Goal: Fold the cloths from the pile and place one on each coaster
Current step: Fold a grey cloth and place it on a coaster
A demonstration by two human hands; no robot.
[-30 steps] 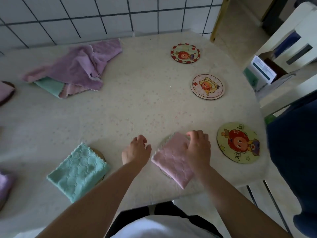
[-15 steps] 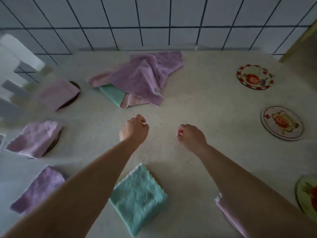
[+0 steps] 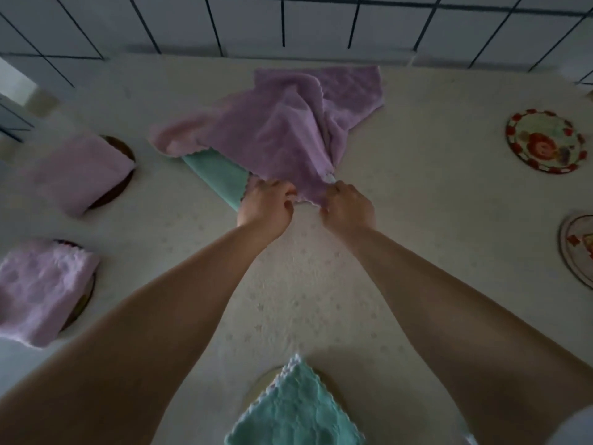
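Note:
A pile of cloths lies at the table's far middle: a crumpled purple cloth (image 3: 288, 126) on top, a pink one (image 3: 173, 139) and a teal one (image 3: 221, 179) beneath. My left hand (image 3: 266, 205) and my right hand (image 3: 348, 205) both pinch the purple cloth's near edge. Folded pink cloths (image 3: 80, 175) (image 3: 38, 287) rest on dark coasters at the left. A folded teal cloth (image 3: 295, 412) covers a coaster at the near edge. Two bare picture coasters (image 3: 544, 144) (image 3: 577, 248) lie at the right.
A pale patterned tablecloth (image 3: 417, 220) covers the table. A white tiled wall (image 3: 288, 20) runs along the far edge. Something white shows at the far left (image 3: 12, 91).
Both hands reached forward from the table's middle to the pile and closed on the purple cloth's near edge. The view moved in toward the pile.

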